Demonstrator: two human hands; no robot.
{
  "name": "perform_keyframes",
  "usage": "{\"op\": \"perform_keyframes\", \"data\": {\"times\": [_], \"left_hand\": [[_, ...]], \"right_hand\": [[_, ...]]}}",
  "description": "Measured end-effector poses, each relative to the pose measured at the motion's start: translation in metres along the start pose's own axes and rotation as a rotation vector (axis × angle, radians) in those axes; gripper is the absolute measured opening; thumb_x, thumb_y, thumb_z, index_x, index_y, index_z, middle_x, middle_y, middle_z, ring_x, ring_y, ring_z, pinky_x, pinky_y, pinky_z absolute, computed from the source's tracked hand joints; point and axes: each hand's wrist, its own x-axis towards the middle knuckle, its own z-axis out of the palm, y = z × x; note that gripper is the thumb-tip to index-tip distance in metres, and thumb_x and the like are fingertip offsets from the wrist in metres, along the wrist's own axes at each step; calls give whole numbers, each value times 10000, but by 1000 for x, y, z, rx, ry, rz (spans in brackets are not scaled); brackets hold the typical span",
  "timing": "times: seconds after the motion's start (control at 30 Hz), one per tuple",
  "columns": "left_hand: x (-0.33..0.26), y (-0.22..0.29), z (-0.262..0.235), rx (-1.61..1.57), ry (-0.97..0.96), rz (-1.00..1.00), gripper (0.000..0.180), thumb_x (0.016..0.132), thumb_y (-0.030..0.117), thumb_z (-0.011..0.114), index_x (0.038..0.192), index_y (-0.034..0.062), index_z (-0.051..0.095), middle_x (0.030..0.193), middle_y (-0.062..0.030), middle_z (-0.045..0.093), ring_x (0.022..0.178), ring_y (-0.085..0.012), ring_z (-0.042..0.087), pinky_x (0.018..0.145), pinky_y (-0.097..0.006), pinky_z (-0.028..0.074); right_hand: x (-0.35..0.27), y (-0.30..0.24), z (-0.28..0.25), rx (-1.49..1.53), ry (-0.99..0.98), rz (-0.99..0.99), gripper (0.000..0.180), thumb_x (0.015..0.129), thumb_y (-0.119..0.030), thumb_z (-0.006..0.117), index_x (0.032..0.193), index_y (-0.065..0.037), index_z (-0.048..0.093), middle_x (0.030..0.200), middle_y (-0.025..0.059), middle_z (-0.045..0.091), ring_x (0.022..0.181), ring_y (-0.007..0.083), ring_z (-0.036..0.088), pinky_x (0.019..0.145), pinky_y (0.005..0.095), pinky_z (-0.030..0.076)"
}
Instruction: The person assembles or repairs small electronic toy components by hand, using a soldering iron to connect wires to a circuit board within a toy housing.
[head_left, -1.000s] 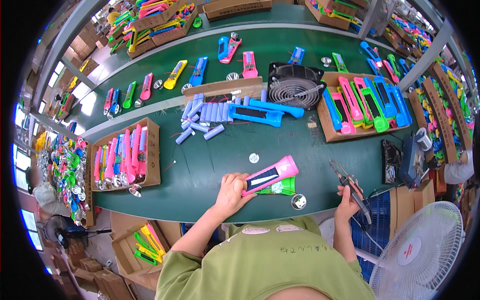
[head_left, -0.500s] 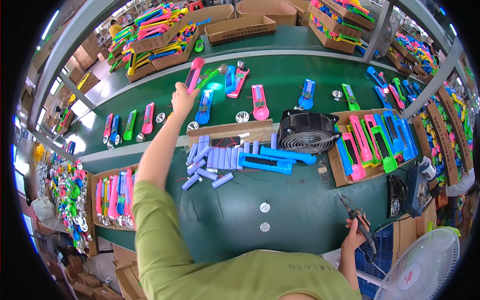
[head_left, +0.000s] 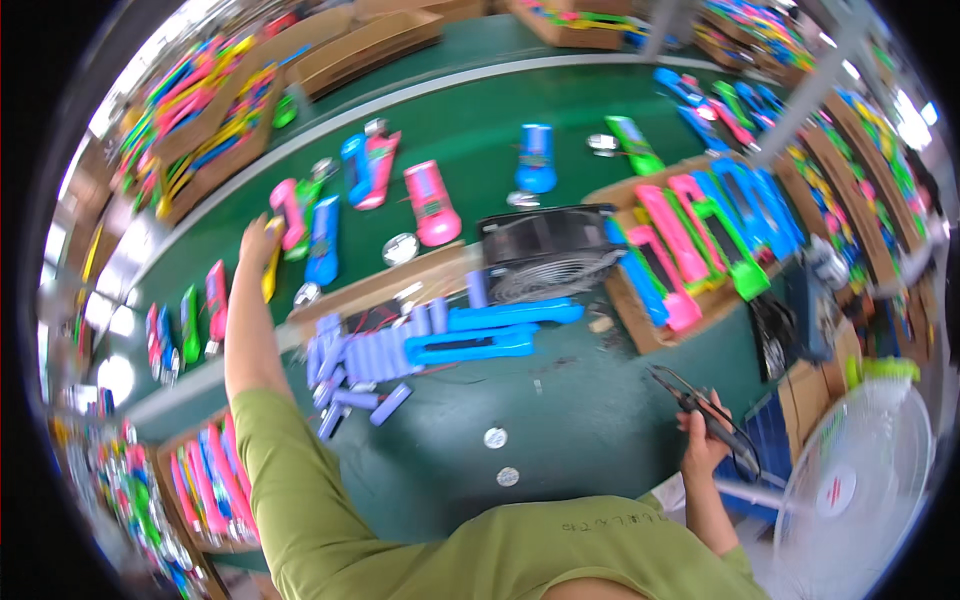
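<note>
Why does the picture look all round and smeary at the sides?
Head view: the fisheye lens bends the green belt into a curve and leaves black corners; the bright casings at the rim smear with motion blur; white glare washes out the far left edge; the left hand and the soldering iron in the right hand look soft.

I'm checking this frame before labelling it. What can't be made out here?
- Left hand, head view: motion blur hides whether its fingers grip the yellow piece or only touch it.
- Right hand: its fingers wrap the dark tool, so the handle is hidden; the tip is too thin to read.
- Cardboard box at lower left: partly covered by the green sleeve and squeezed by the lens rim.
</note>
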Motion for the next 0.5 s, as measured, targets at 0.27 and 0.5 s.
{"op": "perform_keyframes", "data": {"times": [0.27,0.5], "left_hand": [[-13,2,13,-223,104,-254,420,689,149,640,1088,99,519,1067,-184,558,992,-336,537,832,-408,428],[-95,46,-145,188,115,136,533,453,145,799,904,72,525,872,-135,548,878,-339,527,788,-428,414]], "right_hand": [[15,-28,-15,-193,-98,-401,230,800,-53,562,1005,16,485,735,116,618,611,150,619,955,397,368],[112,-68,-8,-533,112,-833,214,776,-46,618,981,-48,559,848,91,624,782,245,598,939,444,340]]}}
